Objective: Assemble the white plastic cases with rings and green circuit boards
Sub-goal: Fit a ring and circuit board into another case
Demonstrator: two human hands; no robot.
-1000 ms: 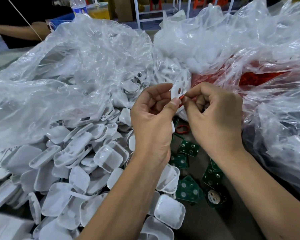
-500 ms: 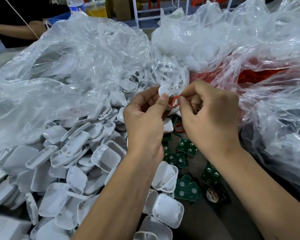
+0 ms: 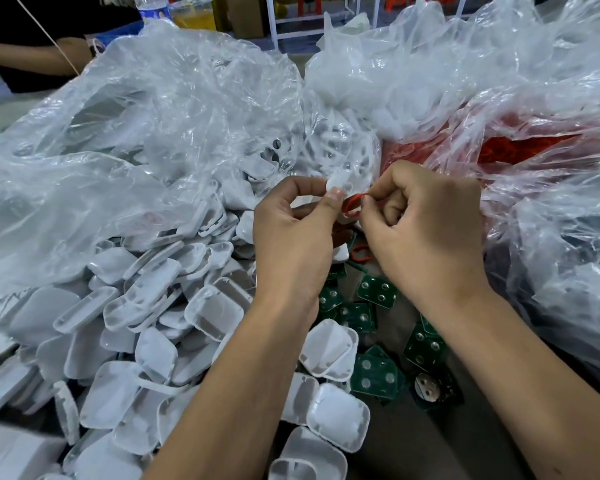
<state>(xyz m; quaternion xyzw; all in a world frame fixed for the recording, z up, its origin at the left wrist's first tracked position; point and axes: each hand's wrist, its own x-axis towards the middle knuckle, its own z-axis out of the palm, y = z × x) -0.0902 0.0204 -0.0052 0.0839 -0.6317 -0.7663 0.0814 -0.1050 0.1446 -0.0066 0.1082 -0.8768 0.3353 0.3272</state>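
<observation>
From the head view we see the left hand (image 3: 291, 237) pinching a white case (image 3: 338, 180) at chest height, and the right hand (image 3: 426, 230) pinching a red ring (image 3: 352, 206); a second ago flat against the case, the ring now stands clear, so we judge it unseated.

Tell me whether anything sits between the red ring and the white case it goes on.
Nothing visible does. The right hand pinches the red ring right beside the white case held by the left hand; only the left thumb tip lies close to the gap.
</observation>
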